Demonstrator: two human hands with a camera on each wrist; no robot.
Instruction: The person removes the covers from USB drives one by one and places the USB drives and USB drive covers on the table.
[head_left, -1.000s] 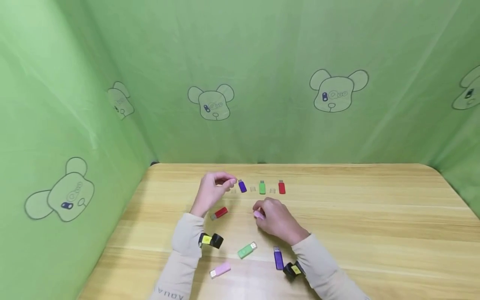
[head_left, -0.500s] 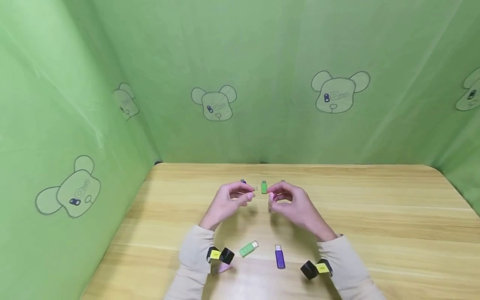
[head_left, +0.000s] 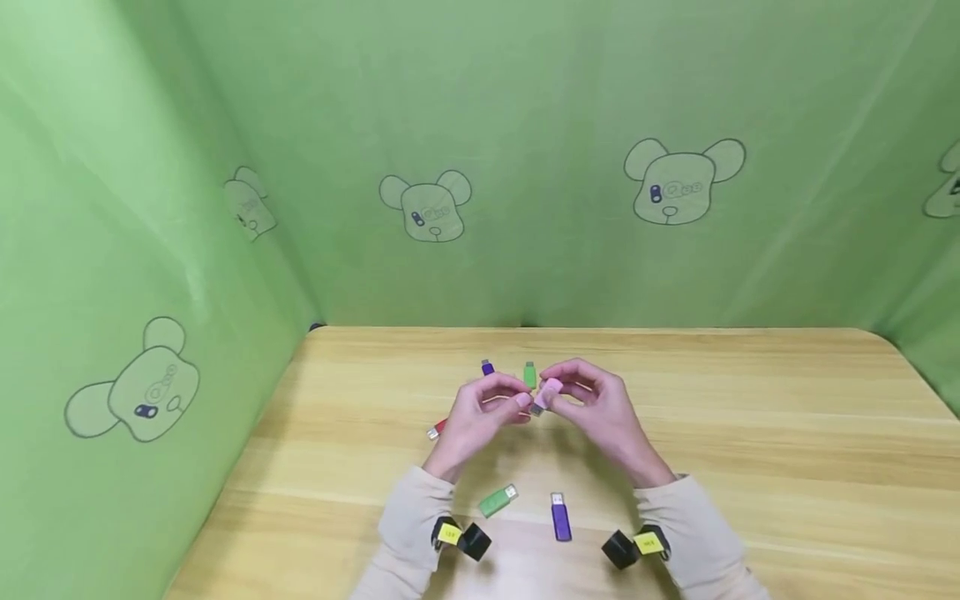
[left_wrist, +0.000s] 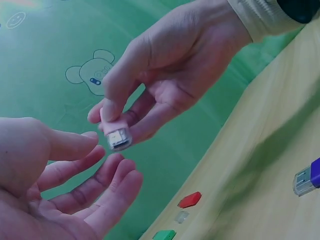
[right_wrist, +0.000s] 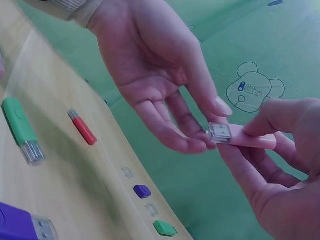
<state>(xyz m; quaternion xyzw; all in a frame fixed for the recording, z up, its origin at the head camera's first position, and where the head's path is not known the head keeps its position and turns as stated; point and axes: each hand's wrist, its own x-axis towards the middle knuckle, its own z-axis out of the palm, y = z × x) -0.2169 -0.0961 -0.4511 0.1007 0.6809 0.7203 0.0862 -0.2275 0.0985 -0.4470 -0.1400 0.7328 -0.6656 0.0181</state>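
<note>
My right hand (head_left: 596,407) pinches a pink USB stick (right_wrist: 252,139) between thumb and fingers, held up over the table. A clear cap (left_wrist: 120,140) covers its metal connector, which points toward my left hand (head_left: 486,417). The left thumb and fingers are loosely bent and hold nothing, their tips close to the capped end. Beyond the hands lie a purple USB stick (head_left: 487,367) and a green USB stick (head_left: 530,374). A red USB stick (right_wrist: 84,129) lies beside the left hand and is partly covered by it in the head view.
Nearer on the wooden table (head_left: 750,467) lie another green USB stick (head_left: 498,501) and another purple one (head_left: 561,517), both capped. Small clear caps (right_wrist: 151,209) sit between the sticks in the far row. A second red stick (left_wrist: 190,200) shows in that row. Green curtains stand behind.
The right hand has lifted the pink USB stick and turned it, connector toward the left hand. The left hand has come rightward from beside the far purple stick to meet it.
</note>
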